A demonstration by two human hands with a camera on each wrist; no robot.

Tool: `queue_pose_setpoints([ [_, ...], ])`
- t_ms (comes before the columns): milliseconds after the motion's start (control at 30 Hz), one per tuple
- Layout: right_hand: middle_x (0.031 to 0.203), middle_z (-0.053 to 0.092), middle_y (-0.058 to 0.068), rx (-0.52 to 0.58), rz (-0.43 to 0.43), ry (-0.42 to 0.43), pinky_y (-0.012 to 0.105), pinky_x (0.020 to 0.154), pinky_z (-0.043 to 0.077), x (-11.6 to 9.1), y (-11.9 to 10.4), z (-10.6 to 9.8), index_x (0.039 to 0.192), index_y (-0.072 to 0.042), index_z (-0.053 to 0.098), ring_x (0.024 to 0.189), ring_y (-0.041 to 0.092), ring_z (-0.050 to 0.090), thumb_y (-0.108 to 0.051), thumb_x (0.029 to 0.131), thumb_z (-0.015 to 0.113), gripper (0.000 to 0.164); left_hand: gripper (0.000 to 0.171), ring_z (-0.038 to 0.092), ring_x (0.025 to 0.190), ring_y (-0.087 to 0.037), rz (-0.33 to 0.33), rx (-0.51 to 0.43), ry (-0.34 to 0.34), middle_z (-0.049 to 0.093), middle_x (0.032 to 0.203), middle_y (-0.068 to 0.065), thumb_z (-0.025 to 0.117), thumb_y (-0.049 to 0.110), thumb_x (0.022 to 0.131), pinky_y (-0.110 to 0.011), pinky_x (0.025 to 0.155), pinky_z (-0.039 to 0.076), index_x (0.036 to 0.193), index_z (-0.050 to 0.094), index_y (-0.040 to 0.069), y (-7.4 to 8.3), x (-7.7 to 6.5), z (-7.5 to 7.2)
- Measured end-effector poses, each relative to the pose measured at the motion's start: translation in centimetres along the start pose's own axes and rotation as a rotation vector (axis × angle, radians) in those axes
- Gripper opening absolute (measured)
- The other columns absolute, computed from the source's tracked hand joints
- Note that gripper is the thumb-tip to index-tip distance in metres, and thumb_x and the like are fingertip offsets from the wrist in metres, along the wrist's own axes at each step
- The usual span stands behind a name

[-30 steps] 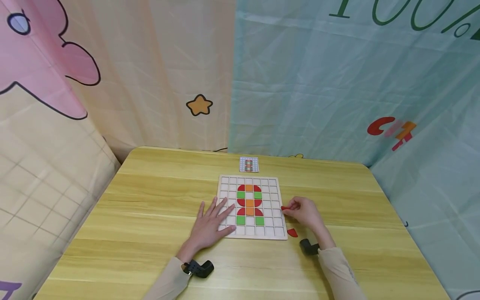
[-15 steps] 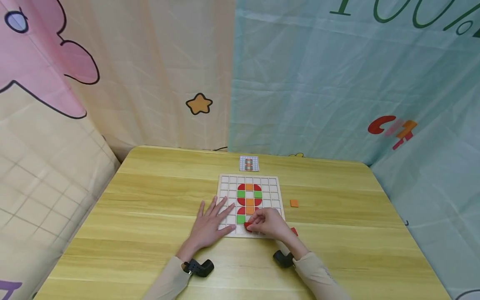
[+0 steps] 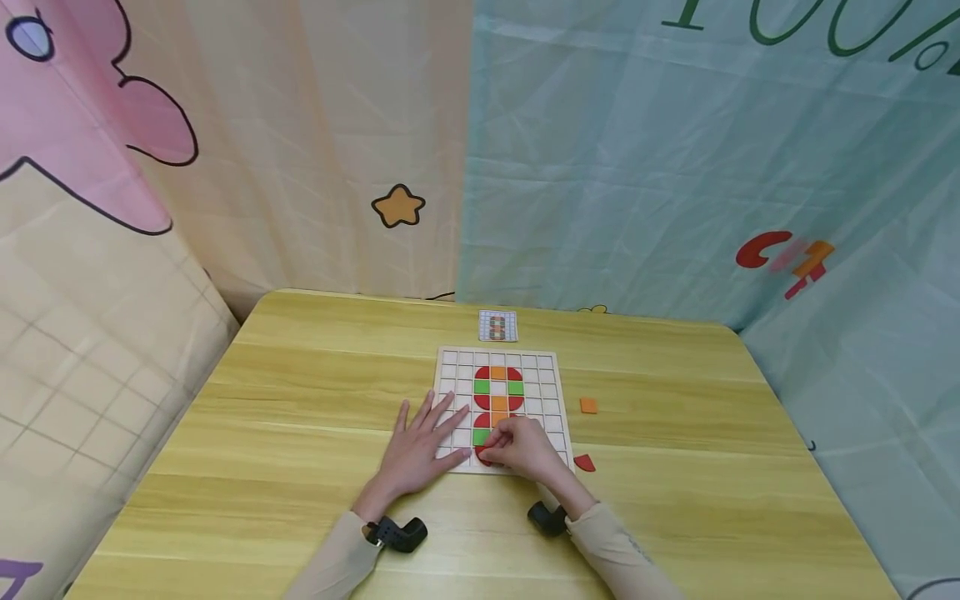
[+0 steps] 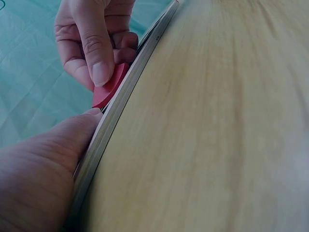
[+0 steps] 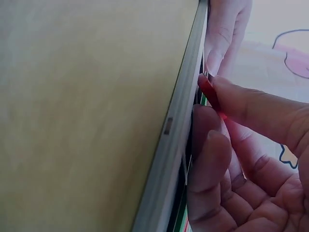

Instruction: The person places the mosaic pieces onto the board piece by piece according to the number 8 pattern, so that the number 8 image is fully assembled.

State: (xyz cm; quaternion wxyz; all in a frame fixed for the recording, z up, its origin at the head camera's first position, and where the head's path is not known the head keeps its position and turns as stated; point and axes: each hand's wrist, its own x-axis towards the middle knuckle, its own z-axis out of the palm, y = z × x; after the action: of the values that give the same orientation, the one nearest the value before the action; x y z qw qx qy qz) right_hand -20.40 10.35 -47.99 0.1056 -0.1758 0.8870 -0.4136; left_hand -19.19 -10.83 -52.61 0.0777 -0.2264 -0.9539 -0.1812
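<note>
A white gridded board (image 3: 543, 379) lies on the table with red rounded, orange square and green square tiles set in its cells. My left hand (image 3: 417, 450) rests on the board's left part, fingers spread and straight. My right hand (image 3: 531, 452) is over the board's lower middle, pinching a red quarter-circle tile (image 4: 110, 92) between thumb and fingers. In the left wrist view the tile is tilted at the board's near edge, close to my left thumb (image 4: 63, 140). Part of the pattern's lower right is hidden under my right hand.
A loose orange square tile (image 3: 588, 406) and a red quarter-circle tile (image 3: 584, 462) lie right of the board. Beyond it is a small pattern card (image 3: 498, 326). Printed curtains (image 3: 600, 167) stand behind the wooden table (image 3: 300, 375).
My right hand has moved left from beside the board to its lower middle, carrying the red tile, and the orange tile at the right came into view. My left hand has stayed in place.
</note>
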Motion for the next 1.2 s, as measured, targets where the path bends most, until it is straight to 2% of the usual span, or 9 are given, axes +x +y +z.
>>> queue_pose_setpoints([
  [533,0.061,0.054,-0.007,-0.079,-0.013,0.004,0.023,0.05,0.041,0.2,0.1,0.2,0.065,-0.013,0.064,0.058,0.01,0.048,-0.016,0.075,0.082,0.021,0.064,0.011,0.141,-0.035,-0.005,-0.004,0.004,0.025,0.155,-0.005,0.048,0.057,0.092,-0.059,0.109,-0.001,0.146,0.04,0.024,0.0,-0.1,-0.1],
  [800,0.064,0.055,-0.008,-0.092,-0.033,-0.034,0.023,0.055,0.044,0.0,0.3,-0.1,0.07,-0.014,0.064,0.06,0.01,0.049,-0.013,0.079,0.078,0.017,0.065,0.013,0.141,-0.034,0.001,0.003,0.017,0.025,0.154,-0.005,0.048,0.058,0.091,-0.059,0.109,0.0,0.146,0.04,0.024,0.0,-0.1,0.0],
  [900,0.067,0.056,-0.009,-0.08,-0.053,-0.041,0.024,0.057,0.044,0.0,0.8,-0.7,0.074,-0.015,0.067,0.062,0.01,0.05,-0.015,0.081,0.077,0.012,0.065,0.012,0.141,-0.034,0.001,0.015,0.014,0.025,0.154,-0.005,0.047,0.059,0.091,-0.059,0.109,0.0,0.146,0.04,0.024,0.0,0.0,0.1],
  [1000,0.068,0.057,-0.007,-0.042,-0.047,-0.003,0.025,0.056,0.043,-0.1,1.4,-1.9,0.076,-0.014,0.068,0.063,0.012,0.05,-0.018,0.083,0.075,0.01,0.065,0.012,0.142,-0.033,-0.005,0.007,0.012,0.024,0.155,-0.004,0.048,0.059,0.091,-0.058,0.109,-0.001,0.146,0.04,0.025,0.0,0.0,0.2],
  [1200,0.07,0.058,-0.002,0.023,0.093,0.107,0.026,0.054,0.041,0.0,3.4,-4.9,0.081,-0.01,0.068,0.064,0.016,0.05,-0.018,0.086,0.072,0.01,0.065,0.01,0.142,-0.033,-0.011,0.001,0.005,0.024,0.155,-0.004,0.047,0.059,0.091,-0.059,0.109,-0.001,0.146,0.039,0.025,0.0,0.0,0.2],
])
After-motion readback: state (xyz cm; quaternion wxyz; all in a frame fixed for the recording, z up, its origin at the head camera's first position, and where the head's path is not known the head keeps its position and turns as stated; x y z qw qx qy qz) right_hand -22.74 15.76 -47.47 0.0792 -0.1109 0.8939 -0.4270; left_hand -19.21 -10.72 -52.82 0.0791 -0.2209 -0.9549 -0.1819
